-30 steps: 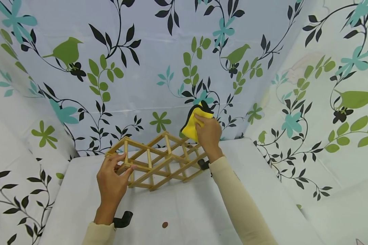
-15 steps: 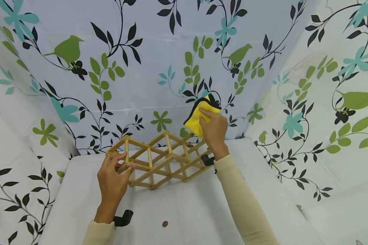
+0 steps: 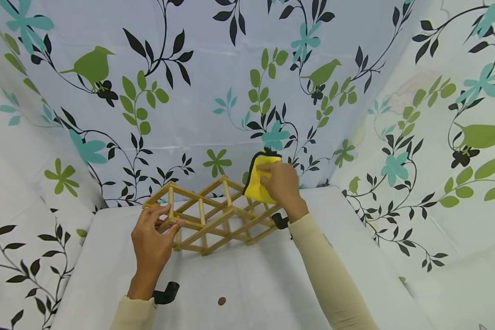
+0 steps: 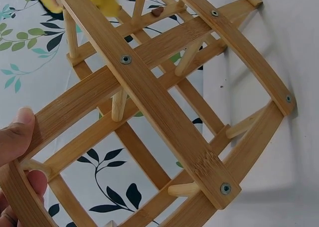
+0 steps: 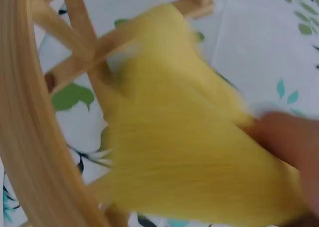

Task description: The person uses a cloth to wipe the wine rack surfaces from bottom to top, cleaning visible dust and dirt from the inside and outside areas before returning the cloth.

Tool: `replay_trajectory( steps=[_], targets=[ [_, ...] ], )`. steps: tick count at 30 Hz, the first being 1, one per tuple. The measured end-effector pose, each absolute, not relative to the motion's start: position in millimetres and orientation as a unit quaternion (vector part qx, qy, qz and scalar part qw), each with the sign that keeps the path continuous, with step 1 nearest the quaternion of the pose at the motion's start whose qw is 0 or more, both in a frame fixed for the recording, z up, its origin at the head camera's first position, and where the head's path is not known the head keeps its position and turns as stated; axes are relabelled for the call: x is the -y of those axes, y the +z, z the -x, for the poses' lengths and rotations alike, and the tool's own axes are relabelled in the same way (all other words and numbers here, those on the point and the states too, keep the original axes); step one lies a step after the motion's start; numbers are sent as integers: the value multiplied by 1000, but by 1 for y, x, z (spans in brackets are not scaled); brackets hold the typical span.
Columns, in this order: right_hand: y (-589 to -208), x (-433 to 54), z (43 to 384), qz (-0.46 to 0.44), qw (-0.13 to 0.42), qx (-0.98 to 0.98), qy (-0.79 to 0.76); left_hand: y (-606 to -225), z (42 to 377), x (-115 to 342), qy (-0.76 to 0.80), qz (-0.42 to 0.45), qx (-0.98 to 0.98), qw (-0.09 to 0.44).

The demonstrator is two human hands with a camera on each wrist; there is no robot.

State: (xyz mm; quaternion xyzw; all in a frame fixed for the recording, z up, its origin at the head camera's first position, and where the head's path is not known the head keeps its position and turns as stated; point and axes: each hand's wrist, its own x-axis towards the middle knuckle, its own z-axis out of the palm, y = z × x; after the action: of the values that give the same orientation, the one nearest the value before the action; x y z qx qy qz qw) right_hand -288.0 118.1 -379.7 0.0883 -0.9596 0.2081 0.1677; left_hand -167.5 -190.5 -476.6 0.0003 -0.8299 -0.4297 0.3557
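Note:
A folding wooden lattice rack [image 3: 227, 211], made of crossed slats joined by round dowels and metal rivets, stands on the white table. My left hand [image 3: 151, 238] grips its left end, and in the left wrist view the thumb [image 4: 17, 134] lies on one slat with fingers curled behind. My right hand [image 3: 283, 183] pinches a yellow cloth [image 3: 257, 183] with black edging at the rack's right end. In the right wrist view the cloth [image 5: 174, 132] is blurred and hangs close beside the slats, covering part of them.
The white table [image 3: 247, 284] carries a small brown spot [image 3: 222, 301] near the front. Behind it hangs a curtain [image 3: 198, 110] patterned with leaves, flowers and birds, with more patterned fabric at both sides. A black strap piece sits at each wrist.
My right hand rises slightly to the right with the yellow cloth, then comes down and back left onto the rack's right end. The left hand and the rack stay in place.

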Motion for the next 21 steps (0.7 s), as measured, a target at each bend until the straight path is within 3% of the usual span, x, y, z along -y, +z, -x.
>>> replay_trajectory(
  steps=[3, 6, 13, 15, 17, 21],
  targets=[
    [-376, -123, 292, -80, 283, 923, 248, -477, 169, 191, -429, 0, 829, 358],
    [-382, -122, 297, -81, 297, 924, 226, -477, 169, 191, -431, -1, 829, 357],
    [-396, -111, 292, -115, 75, 987, 87, -479, 168, 191, -435, -3, 829, 352],
    [-392, -113, 287, -101, 57, 987, 112, -479, 168, 191, -436, -2, 829, 352],
    [-387, -116, 284, -83, 93, 980, 157, -478, 168, 191, -436, -1, 828, 351],
    [-381, -122, 288, -76, 250, 936, 237, -477, 169, 192, -436, -1, 828, 353]
  ],
)
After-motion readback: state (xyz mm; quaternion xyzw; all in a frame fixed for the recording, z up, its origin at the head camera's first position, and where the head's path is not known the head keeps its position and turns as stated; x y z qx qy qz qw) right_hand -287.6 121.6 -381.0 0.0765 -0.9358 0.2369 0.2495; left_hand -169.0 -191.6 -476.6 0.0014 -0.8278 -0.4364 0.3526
